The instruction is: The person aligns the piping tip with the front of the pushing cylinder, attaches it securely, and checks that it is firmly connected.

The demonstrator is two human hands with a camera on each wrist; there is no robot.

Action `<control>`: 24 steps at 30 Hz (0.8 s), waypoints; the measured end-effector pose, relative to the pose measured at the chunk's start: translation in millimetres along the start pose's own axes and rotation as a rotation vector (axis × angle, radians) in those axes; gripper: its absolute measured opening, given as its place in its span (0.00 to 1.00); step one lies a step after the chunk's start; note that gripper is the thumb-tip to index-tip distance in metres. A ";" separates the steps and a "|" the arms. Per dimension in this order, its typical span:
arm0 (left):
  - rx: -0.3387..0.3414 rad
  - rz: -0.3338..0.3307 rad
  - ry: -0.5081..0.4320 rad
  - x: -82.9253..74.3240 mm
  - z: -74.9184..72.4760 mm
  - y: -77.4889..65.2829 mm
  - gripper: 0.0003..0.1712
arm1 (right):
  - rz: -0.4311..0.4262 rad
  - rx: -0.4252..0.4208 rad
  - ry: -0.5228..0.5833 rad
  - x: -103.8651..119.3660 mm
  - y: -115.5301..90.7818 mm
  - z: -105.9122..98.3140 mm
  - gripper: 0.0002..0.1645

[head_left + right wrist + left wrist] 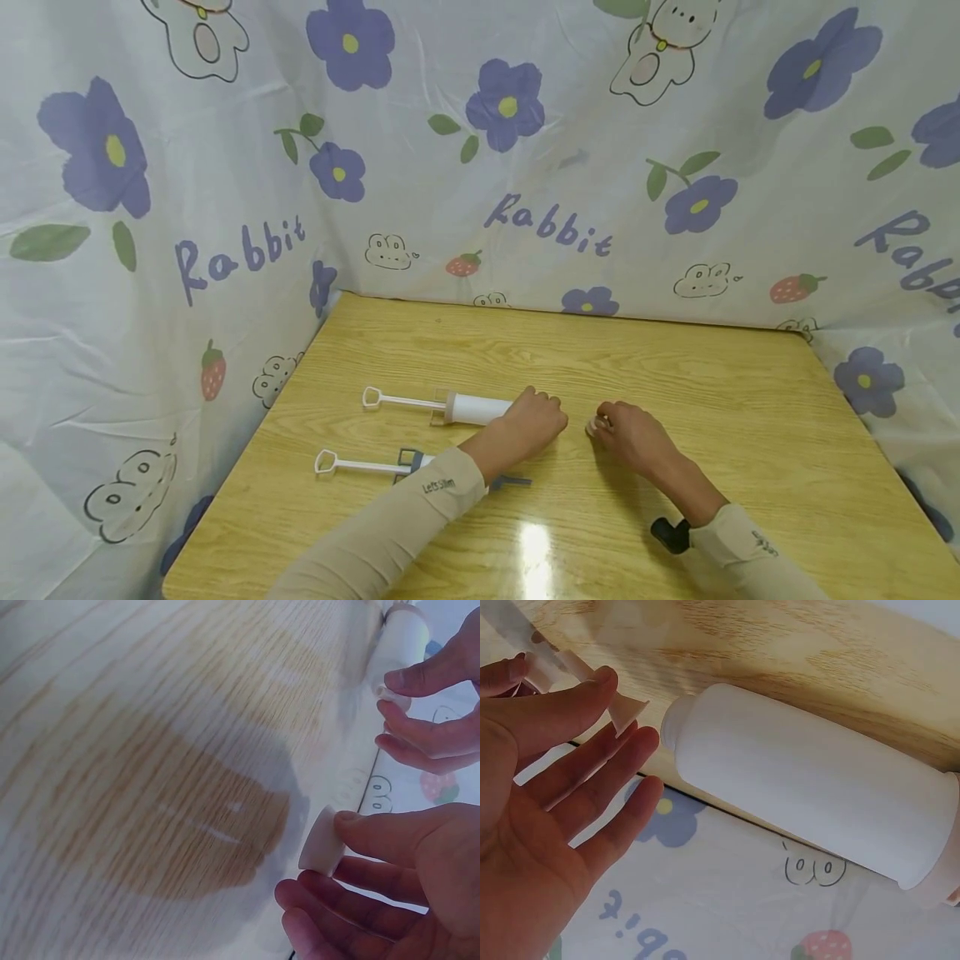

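Observation:
My left hand [534, 422] pinches a small pale flared nozzle piece [628, 711] between thumb and fingers. In the left wrist view, the nozzle piece is just off the narrow neck of a white plunger tube [810, 780], which lies on the table. To the right, my right hand [633, 433] holds a small off-white cap-like piece [321, 844] between thumb and fingers. The two hands are apart, with a short gap between them. The white tube's plunger rod and loop handle [372, 397] point left in the head view; its front end is hidden there by my left hand.
A second plunger tube with grey fittings [408, 462] lies nearer, partly under my left sleeve [420, 508]. Its grey tip [516, 481] shows past the forearm. A black object [670, 535] is at the right wrist. Patterned cloth [450, 183] borders the wooden table [712, 392].

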State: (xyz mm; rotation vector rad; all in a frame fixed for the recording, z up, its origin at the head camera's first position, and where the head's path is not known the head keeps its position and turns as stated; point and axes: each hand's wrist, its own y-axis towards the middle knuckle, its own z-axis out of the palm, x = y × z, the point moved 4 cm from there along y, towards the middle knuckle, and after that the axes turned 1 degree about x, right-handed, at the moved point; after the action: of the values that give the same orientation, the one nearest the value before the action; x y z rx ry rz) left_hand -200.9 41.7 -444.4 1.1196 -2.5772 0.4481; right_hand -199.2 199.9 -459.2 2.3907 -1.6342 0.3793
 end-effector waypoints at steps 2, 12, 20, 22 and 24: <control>-0.005 -0.002 0.000 0.6 -0.8 -0.3 0.10 | 0.000 0.000 0.002 -0.6 -0.5 -0.1 0.15; 0.017 -0.007 -0.042 4.1 -4.8 -0.6 0.10 | 0.005 -0.009 0.009 1.3 -2.5 -4.3 0.15; 0.016 -0.017 -0.113 9.3 -6.8 -3.0 0.10 | -0.005 -0.036 0.021 6.2 -7.2 -9.6 0.15; 0.019 -0.019 -0.131 10.9 -6.8 -3.9 0.11 | -0.002 -0.039 0.027 6.8 -8.1 -10.5 0.16; 0.026 -0.023 -0.153 12.5 -6.6 -4.8 0.12 | 0.006 -0.040 0.036 7.3 -9.0 -11.6 0.17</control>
State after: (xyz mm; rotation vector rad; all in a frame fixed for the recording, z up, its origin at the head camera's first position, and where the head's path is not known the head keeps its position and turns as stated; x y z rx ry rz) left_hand -204.6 33.1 -432.8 1.2356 -2.6927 0.4064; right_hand -189.3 200.5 -446.2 2.3366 -1.6191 0.3841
